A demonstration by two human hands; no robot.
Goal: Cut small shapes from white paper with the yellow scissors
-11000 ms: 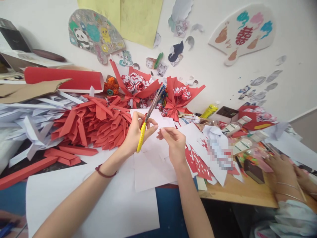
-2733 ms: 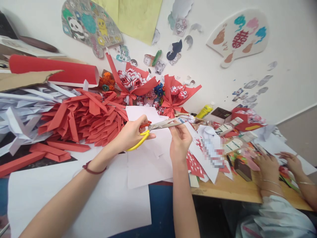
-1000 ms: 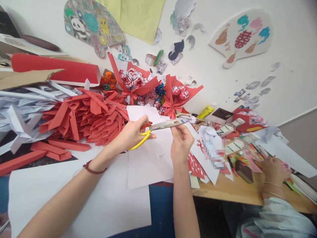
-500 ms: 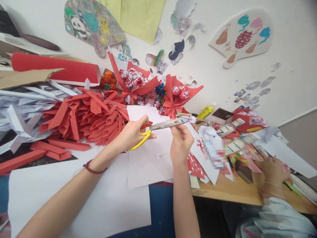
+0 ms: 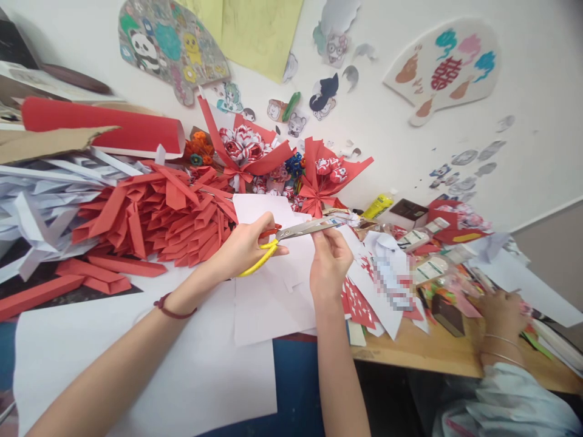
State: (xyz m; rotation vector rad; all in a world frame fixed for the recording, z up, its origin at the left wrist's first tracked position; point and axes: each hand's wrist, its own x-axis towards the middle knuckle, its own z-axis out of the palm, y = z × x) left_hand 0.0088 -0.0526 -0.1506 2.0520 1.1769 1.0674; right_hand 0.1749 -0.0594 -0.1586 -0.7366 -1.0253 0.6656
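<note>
Scissors point(image 5: 300, 230) with yellow and red handles are gripped in my left hand point(image 5: 250, 240), the blades pointing right and nearly closed. Close to the blade tips, my right hand point(image 5: 331, 258) is held in a pinch, the fingertips at the lower edge of the blades. Whatever lies between those fingers is too small or hidden to make out. Beneath both hands lie overlapping white paper sheets point(image 5: 273, 309). A larger white sheet point(image 5: 150, 370) spreads under my left forearm.
Folded red paper pieces point(image 5: 182, 230) and white ones point(image 5: 36, 224) are heaped at left. Red-wrapped paper bouquets point(image 5: 248, 152) stand by the wall. Paper scraps and a yellow bottle point(image 5: 379, 205) lie rightward. A co-worker's hand point(image 5: 501, 315) rests on the cluttered table at right.
My right hand has shifted slightly left along the blades. The scissors and my left hand stay almost in place.
</note>
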